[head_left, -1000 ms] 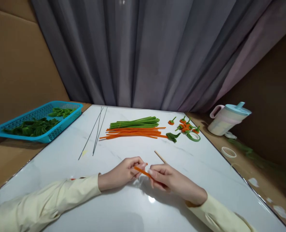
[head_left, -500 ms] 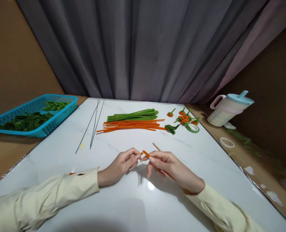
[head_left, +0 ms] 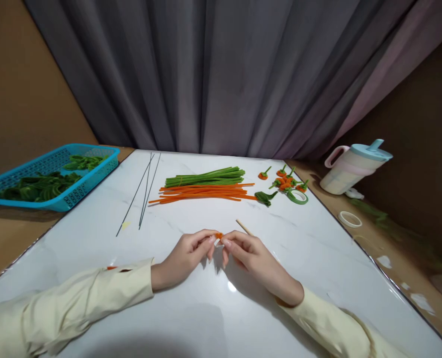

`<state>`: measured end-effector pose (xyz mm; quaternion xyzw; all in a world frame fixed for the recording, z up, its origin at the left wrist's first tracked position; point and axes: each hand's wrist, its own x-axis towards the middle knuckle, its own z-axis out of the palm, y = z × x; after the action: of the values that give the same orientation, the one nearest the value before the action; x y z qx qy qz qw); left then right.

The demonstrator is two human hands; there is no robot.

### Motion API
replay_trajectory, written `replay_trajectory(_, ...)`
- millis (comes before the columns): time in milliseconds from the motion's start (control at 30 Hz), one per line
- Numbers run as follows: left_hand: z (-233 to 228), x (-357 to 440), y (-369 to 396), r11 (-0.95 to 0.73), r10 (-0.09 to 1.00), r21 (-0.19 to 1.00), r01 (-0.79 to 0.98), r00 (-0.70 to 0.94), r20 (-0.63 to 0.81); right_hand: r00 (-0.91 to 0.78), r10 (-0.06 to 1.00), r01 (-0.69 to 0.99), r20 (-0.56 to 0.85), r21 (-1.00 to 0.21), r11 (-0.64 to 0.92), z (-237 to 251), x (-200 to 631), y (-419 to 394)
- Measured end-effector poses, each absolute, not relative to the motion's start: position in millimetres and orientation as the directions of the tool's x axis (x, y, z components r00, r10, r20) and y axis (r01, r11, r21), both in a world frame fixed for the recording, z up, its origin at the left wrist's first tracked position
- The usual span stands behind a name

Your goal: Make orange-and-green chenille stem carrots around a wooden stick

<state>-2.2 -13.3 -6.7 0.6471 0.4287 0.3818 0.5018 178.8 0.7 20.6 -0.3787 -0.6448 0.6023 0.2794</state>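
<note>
Orange fuzzy pipe cleaner piece pinched between left hand and right hand fingertips, both closed on it, above white marble bench; thin wooden stick just beside right hand.

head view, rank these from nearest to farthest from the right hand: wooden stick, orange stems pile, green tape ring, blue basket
From the right hand:
1. wooden stick, at its fingers.
2. orange stems pile, straight ahead.
3. green tape ring, ahead and right; close to the pile's distance.
4. blue basket, far left.
</note>
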Motion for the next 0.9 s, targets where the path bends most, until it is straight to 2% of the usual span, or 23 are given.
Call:
replay_trajectory(433,-6.2,-1.8,-14.6,-0.140,0.953,0.970,0.200,0.292,0.078,-0.545,0.834,0.170,-0.082,-0.985,0.014,12.9,177.2,-6.1)
replay_trajectory(600,-6.5,-1.4,-15.4,-0.138,0.958,0.967,0.214,0.278,0.075,-0.562,0.824,0.228,-0.075,-0.971,0.067,9.2,179.0,-6.6)
replay_trajectory(900,-8.0,-0.8,-14.6,-0.170,0.963,0.961,0.220,0.243,0.115,-0.530,0.847,0.189,-0.025,-0.978,0.089,6.2,175.7,-5.3)
